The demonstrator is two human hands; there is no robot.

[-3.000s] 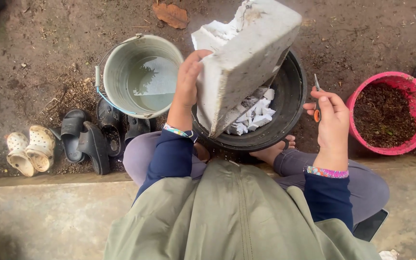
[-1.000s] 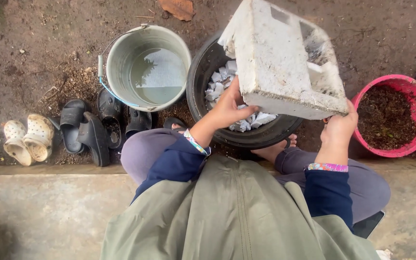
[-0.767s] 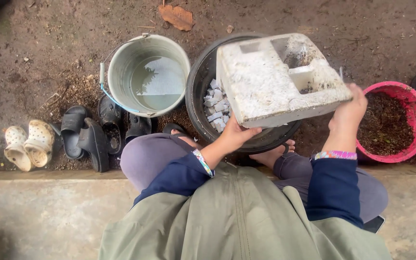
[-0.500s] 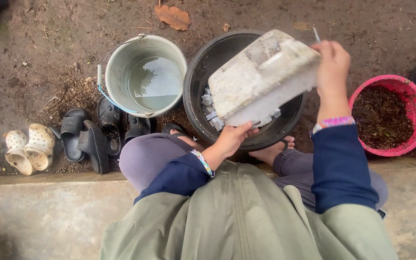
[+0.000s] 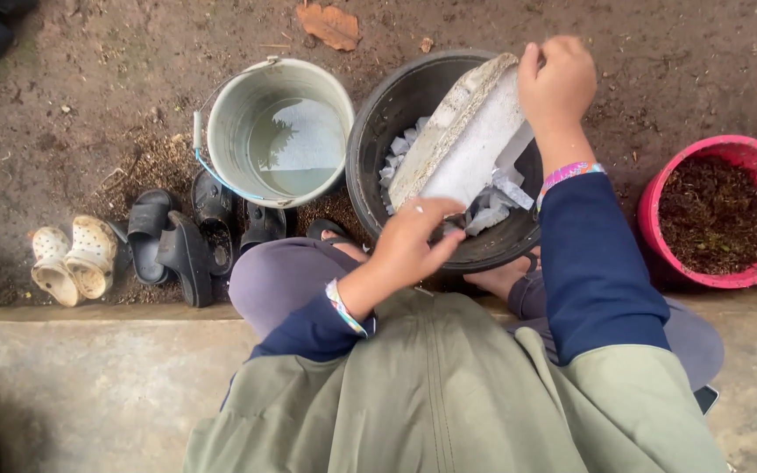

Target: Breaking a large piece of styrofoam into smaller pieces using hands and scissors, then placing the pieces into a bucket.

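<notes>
Both hands [image 5: 413, 241] tilt a foam block [image 5: 466, 140] over a black basin [image 5: 378, 123].

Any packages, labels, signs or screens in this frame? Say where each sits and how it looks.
Foam packing block: white, slab-shaped, tilted over the black tub, held by the left hand and right hand.
Dark flat device: only a corner shows by the right leg; possibly a phone.
No labels or signs.
</notes>
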